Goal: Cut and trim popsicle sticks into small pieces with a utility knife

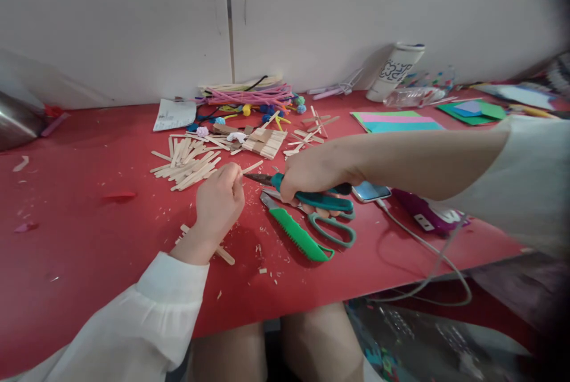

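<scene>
My left hand [220, 198] is closed, its fingertips pinched at the end of a wooden craft stick [253, 167] that pokes out to the right. Teal-handled pliers [312, 196] are gripped in my right hand [307, 174], and their dark pointed jaws reach my left fingertips. Whether the jaws touch the stick is too small to tell. Below the pliers lie a green-handled craft knife [300, 234] and grey-handled scissors [336, 230], the scissors partly hidden by my right hand. Under my left wrist more craft sticks [225, 254] rest on the table.
Loose craft sticks [189, 162] pile up behind my left hand, beside a banded bundle [265, 143]. Pipe cleaners [249, 95] lie near the wall. To the right are coloured paper [396, 122], a tumbler [395, 73], a phone [371, 191] and a white cable [418, 240]. Wood scraps litter the red table [111, 251].
</scene>
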Demonstrator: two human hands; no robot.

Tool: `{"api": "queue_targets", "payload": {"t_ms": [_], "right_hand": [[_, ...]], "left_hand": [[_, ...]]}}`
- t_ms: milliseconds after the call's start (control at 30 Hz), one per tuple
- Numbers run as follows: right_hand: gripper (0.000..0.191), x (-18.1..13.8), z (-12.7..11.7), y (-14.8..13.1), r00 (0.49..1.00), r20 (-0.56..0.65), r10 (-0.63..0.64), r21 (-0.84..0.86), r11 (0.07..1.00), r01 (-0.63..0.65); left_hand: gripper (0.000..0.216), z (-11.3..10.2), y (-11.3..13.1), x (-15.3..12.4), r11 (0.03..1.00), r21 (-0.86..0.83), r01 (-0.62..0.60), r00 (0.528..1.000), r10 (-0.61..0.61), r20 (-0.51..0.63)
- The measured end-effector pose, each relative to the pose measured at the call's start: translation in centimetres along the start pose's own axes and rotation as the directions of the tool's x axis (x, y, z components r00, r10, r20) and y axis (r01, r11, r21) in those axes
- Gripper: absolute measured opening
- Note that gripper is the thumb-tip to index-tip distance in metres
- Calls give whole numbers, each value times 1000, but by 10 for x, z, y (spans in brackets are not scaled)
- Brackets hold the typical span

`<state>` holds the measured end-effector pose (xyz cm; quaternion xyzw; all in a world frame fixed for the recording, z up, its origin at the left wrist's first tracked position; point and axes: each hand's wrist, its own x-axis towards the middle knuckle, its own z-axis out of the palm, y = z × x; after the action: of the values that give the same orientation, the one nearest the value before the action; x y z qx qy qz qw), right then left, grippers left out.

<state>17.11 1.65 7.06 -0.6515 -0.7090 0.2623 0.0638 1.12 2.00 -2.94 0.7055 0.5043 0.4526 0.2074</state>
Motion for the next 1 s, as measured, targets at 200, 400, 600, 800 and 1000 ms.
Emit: {"api": "queue_targets", "payload": {"t_ms": [200,400,600,800,1000], "right_hand": [[32,-11,6,2,883,436,175,-13,982,-188],[25,-18,21,29,983,171,72,-146,988,-47],[15,2,26,69,996,-59,63,-389,918,-81],[18,9,33,77,994,-87,69,-380,920,-97],[20,1,45,80,989,-150,17,-407,910,-77]], "left_hand": [[13,-2,-12,4,986,-148,73,997,-78,-26],[11,0,-18,6,857,-472,209,975,-219,34],[9,1,-9,6,736,-618,276,956,-277,97],[10,0,-11,4,673,-675,303,947,-293,133],[8,-3,-8,2,594,-699,398,908,-365,206]]}}
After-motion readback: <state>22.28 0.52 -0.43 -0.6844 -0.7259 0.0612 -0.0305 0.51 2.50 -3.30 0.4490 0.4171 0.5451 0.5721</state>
